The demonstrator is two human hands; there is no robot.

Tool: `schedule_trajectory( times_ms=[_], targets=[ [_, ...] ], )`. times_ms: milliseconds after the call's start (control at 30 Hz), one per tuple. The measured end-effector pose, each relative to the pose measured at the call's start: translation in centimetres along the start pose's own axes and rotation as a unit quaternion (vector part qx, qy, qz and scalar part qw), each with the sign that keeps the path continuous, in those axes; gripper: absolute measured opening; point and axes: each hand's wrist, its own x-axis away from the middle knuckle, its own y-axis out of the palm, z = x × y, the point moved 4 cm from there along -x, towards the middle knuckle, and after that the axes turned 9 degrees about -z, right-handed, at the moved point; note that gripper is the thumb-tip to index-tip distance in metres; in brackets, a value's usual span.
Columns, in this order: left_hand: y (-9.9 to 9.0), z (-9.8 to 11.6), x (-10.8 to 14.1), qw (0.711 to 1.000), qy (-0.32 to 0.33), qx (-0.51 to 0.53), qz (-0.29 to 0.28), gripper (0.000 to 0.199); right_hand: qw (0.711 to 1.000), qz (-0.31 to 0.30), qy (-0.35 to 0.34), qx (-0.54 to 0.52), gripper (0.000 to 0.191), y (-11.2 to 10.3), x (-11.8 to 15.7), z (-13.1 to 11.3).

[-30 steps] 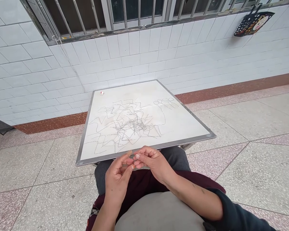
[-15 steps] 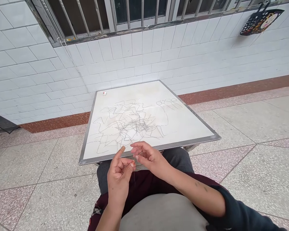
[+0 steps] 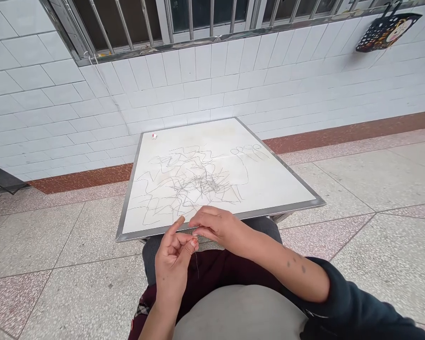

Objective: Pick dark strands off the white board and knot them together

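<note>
Over my lap, just off the table's near edge, my left hand (image 3: 172,264) pinches a small orange-red thing between thumb and index finger. It is too small to name. A thin dark strand (image 3: 197,267), like thread or fine wire, dangles below that pinch. My right hand (image 3: 217,226) is palm down, its thumb and fingertips brought together at the top of the strand, right by the left fingertips. One finger of my left hand points up, with a tan covering on its tip. Many thin dark, crooked strands or lines (image 3: 201,184) spread over the white table; which they are I cannot tell.
The white table (image 3: 279,189) has a grey metal rim and stands against a tiled wall (image 3: 212,101). A small white-and-red object (image 3: 154,136) sits at its far left corner. Above are barred windows (image 3: 208,19). A dotted bag (image 3: 386,33) hangs at upper right.
My right hand has moved down and left to the left fingertips, and its spread fingers have closed into a pinch. The left hand keeps its pinch, shifting slightly left.
</note>
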Motion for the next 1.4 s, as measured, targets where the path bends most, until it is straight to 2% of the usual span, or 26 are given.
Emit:
schedule_trajectory(
  times_ms=[233,533,733,833,933,1000,1067,1167,1267,1400],
  targets=[
    [-0.4,-0.7,-0.3,0.999,0.001,0.039,-0.006,0.043,0.999,0.002,0.018,0.050,0.010,0.7,-0.2,-0.6],
    [-0.7,-1.4,-0.4,0.997,-0.010,0.074,-0.001,0.040,0.992,-0.100,-0.059,0.046,0.017,0.1,-1.7,-1.3],
    [-1.3,-1.5,-0.3,0.997,-0.019,0.075,0.020,0.040,0.984,-0.124,-0.094,0.082,0.019,0.4,-2.5,-2.1],
    [-1.7,-1.2,-0.4,0.997,-0.020,0.067,0.042,0.044,0.991,-0.093,-0.076,0.057,0.014,0.7,-2.9,-1.8],
    [-2.0,-0.7,-0.5,0.997,-0.010,0.053,0.064,0.052,1.000,0.026,0.008,-0.003,0.023,0.7,-2.5,-0.8],
    [-2.3,-0.5,-0.4,0.995,-0.002,0.055,0.080,0.055,0.991,0.091,0.088,-0.049,0.025,1.0,-1.7,0.1],
    [-2.5,-0.6,-0.2,0.993,0.009,0.073,0.097,0.058,0.981,0.083,0.154,-0.079,0.021,2.0,-0.8,0.7],
    [-2.6,-0.9,0.0,0.988,0.026,0.102,0.117,0.060,0.979,0.027,0.188,-0.076,0.020,4.1,0.2,1.1],
    [-2.6,-1.4,0.1,0.985,0.028,0.104,0.132,0.061,0.984,0.027,0.172,-0.049,0.013,5.2,0.6,1.3],
    [-2.5,-1.8,0.2,0.987,0.019,0.093,0.132,0.059,0.993,0.039,0.115,-0.008,0.007,5.3,0.6,1.0]
  ],
)
